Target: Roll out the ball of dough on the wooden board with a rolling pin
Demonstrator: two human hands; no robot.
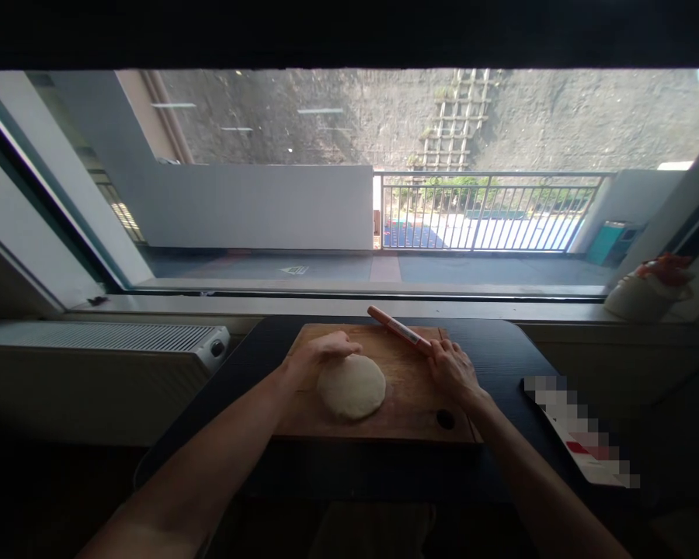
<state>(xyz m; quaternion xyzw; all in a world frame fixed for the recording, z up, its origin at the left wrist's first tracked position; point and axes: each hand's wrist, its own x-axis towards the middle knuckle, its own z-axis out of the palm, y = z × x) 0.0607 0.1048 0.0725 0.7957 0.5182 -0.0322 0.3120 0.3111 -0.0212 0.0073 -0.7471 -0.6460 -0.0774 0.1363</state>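
A round, flat piece of pale dough (352, 387) lies on a wooden cutting board (411, 423). My left hand (325, 346) is at the dough's far left edge, its fingers curled and closed on that edge; the fingertips are partly hidden. To the right, my right hand (451, 366) grips the near end of a pinkish rolling pin (401, 328) with a white label. The pin slants away to the left over the board's far edge, apart from the dough.
The board rests on a dark table (504, 349) against a window sill (338, 308). A partly blurred, flat white item with a red patch (579, 449) lies at the table's right edge. A radiator (105, 341) stands left; a pale pot-like object (646, 291) sits on the sill.
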